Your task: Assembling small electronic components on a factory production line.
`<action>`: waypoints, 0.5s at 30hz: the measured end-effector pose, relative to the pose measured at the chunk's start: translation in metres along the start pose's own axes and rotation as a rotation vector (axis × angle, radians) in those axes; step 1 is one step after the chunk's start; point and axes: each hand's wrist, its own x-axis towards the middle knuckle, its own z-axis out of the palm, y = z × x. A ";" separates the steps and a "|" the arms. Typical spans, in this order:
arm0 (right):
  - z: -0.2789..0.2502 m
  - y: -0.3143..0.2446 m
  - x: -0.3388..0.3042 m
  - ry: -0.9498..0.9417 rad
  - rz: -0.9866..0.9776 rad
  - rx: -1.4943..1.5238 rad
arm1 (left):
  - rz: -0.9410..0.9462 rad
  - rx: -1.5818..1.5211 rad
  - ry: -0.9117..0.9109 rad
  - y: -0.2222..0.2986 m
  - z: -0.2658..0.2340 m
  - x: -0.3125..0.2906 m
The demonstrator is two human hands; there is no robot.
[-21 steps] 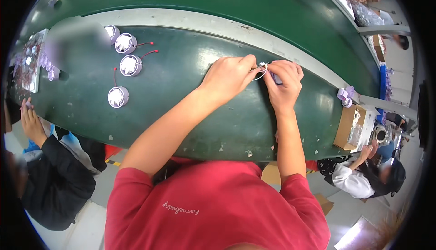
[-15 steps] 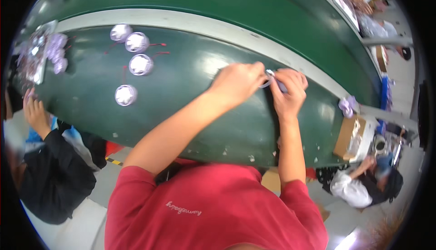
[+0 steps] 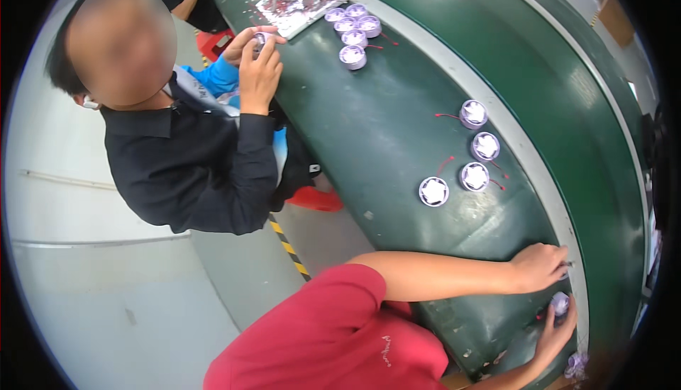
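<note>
At the right side of the bench, my right hand [image 3: 555, 335] is closed around a small round purple case [image 3: 560, 303]. A bit of red shows beside that case. Just beyond it, my left hand [image 3: 540, 268] is closed with fingertips pinched at the pale bench rail; a small dark and shiny piece shows there, too small to name. Several round purple cases [image 3: 485, 146] with white star-shaped centres and red wires lie on the green bench [image 3: 383, 142] to the left of my hands.
Across to the left, a co-worker [image 3: 191, 156] in black holds a small round part. A white tray [image 3: 319, 8] of mixed parts and more purple cases [image 3: 353, 57] are beside them. The pale rail [image 3: 511, 120] borders a green belt [image 3: 567, 92]. Purple pieces [image 3: 576, 365] lie near my right wrist.
The view has swung left, bringing the co-worker and tray into full sight. My hands, close together before, are now slightly apart, the purple case in my right hand.
</note>
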 end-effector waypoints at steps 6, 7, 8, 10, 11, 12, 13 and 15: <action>0.044 0.020 0.032 -0.063 -0.057 0.612 | 0.290 -0.266 0.052 0.014 -0.002 -0.002; 0.031 -0.029 0.039 -0.148 -0.155 0.775 | 0.328 -0.204 0.023 0.010 0.000 -0.003; 0.029 -0.047 0.043 -0.229 -0.159 0.939 | 0.336 -0.221 0.036 0.009 0.003 -0.004; 0.026 -0.067 0.046 -0.079 -0.160 0.990 | 0.335 -0.233 0.075 0.006 0.002 -0.002; 0.019 -0.040 0.048 -0.064 -0.182 0.857 | 0.339 -0.242 0.070 0.008 0.002 0.000; 0.016 0.001 0.053 -0.001 -0.117 0.722 | 0.333 -0.269 0.091 0.010 0.000 0.001; 0.015 0.051 0.059 0.059 -0.053 0.593 | 0.324 -0.290 0.113 0.009 0.000 0.001; -0.004 0.122 0.054 0.289 -0.247 0.274 | 0.290 -0.281 0.081 0.006 -0.002 0.003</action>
